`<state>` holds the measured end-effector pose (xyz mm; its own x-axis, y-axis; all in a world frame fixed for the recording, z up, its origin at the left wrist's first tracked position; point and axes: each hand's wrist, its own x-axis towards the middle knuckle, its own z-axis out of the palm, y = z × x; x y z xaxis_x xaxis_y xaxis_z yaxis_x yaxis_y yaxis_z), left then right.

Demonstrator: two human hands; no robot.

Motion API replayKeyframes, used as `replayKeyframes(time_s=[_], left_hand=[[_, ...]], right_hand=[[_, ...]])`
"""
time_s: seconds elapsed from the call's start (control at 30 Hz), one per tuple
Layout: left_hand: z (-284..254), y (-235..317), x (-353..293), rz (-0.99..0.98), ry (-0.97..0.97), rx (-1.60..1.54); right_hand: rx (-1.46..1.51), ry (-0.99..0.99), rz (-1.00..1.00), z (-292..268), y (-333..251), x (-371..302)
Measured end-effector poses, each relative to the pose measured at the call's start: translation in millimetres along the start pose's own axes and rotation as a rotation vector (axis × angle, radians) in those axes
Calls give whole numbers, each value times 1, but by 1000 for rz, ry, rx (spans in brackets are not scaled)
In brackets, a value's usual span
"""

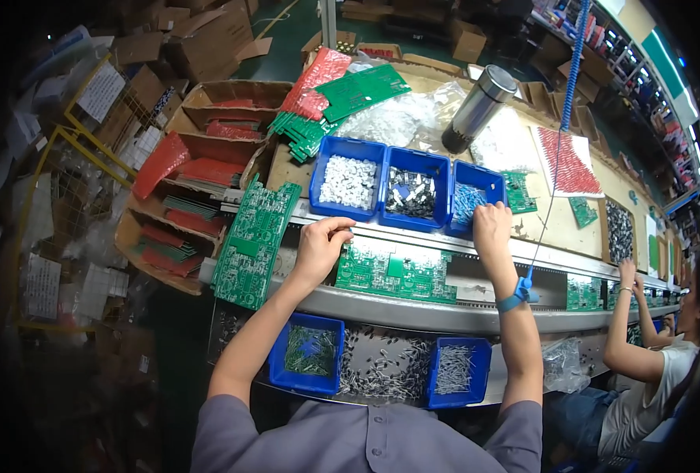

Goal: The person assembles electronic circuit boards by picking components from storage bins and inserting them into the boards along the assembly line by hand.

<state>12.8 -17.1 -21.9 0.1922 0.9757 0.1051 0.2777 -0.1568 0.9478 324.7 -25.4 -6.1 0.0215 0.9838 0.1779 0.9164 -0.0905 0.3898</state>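
Your shirt [330, 441] occupies lower centre; mid-frame, the circuit board [393, 273] seems mostly unfilled. Left hand [320, 246]: fingertips close together, contents unclear. Right hand [492, 226], at the right-of-centre bin [485, 178]: grip indeterminable.

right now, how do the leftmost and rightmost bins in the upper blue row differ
The leftmost bin holds white parts, while the rightmost bin holds blue ones. The right hand is at the front of the rightmost bin, whereas no hand is over the leftmost bin. Both are blue and open-topped.
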Motion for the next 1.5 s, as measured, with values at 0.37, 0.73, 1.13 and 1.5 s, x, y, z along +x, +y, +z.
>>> replayKeyframes(time_s=[0.37,0.73,1.13,1.5], left_hand=[[5,-12,2,167,12,151],[5,-18,1,104,9,100],[1,-16,2,177,-44,237],[0,-17,7,64,-87,230]], right_hand=[[374,229,47,-17,13,-28],[575,265,35,-31,11,-59],[994,115,72,-36,3,-76],[984,82,66,-33,7,-81]])
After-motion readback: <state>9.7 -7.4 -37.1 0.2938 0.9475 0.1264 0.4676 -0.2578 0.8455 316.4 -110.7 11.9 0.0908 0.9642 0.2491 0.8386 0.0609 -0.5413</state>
